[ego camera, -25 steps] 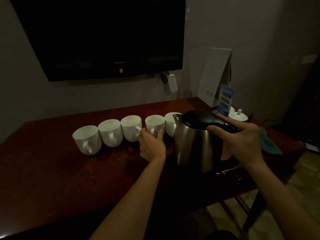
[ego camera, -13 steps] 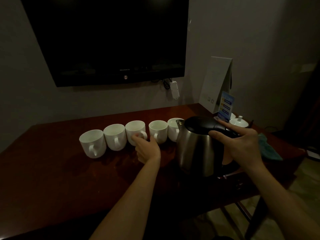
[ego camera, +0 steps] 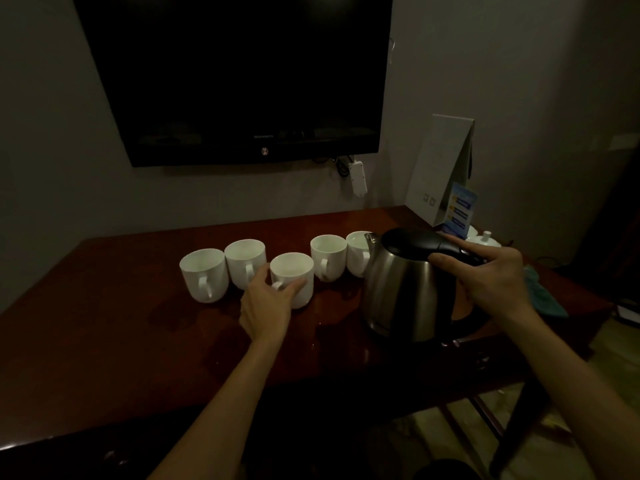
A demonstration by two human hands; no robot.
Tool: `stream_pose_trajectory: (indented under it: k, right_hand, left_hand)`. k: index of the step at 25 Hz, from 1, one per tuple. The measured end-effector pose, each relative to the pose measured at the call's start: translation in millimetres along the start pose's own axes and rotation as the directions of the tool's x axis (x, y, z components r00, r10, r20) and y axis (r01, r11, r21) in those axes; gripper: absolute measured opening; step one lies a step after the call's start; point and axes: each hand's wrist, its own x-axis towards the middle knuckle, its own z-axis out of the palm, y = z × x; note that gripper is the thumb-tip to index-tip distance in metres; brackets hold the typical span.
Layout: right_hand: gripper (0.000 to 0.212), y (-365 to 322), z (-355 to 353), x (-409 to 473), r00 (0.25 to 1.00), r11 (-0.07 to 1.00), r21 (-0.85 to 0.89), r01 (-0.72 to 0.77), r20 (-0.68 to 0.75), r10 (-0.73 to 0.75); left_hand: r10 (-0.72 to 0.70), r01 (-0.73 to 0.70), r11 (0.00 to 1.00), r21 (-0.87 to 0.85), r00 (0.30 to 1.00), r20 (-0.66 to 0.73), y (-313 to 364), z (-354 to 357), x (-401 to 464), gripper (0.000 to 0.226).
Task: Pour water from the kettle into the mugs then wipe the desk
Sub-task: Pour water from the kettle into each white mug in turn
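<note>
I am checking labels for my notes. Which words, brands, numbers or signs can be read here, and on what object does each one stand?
Television: small brand word and round logo on lower bezel, too blurred to read.
Blue card: several printed lines, too small to read.
White folded stand: two small square marks, not legible.
Mugs and kettle: no text visible.

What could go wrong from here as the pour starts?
The middle mug, pulled out of the row by the left hand, stands close beside the other mugs, so a stray stream may wet the desk. The right hand holds the kettle by its top handle alone; tilting might let it swing. Dim light hides the fill level.
</note>
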Motion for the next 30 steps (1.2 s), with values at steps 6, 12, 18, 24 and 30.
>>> stream_pose_trajectory:
  k: [6, 12, 18, 24, 30]
  right_hand:
    - [0.044, -3, 2, 11, 0.999, 1.0, -0.016, -0.02, 0.043, 0.02]
    - [0.044, -25, 8, 33, 0.974, 0.998, -0.064, -0.015, 0.224, 0.029]
    - [0.045, -66, 23, 59, 0.878, 0.972, -0.233, 0.014, 0.469, 0.1]
    - [0.032, -82, 32, 67, 0.839, 0.963, -0.266, 0.038, 0.533, 0.114]
    - [0.025, -93, 44, 79, 0.79, 0.938, -0.332, 0.096, 0.599, 0.131]
  left_hand:
    - [0.058, -0.042, 0.997, -0.069, 0.968, 0.246, -11, -21, 12, 0.066]
    - [0.168, -0.11, 0.984, -0.138, 0.821, 0.546, -8, -29, 24, 0.069]
    - [0.18, -0.147, 0.984, -0.104, 0.765, 0.619, -11, -31, 34, 0.075]
    - [0.194, -0.149, 0.981, -0.124, 0.757, 0.624, -15, -32, 37, 0.067]
    - [0.184, -0.141, 0.983, -0.118, 0.762, 0.621, -18, -30, 40, 0.065]
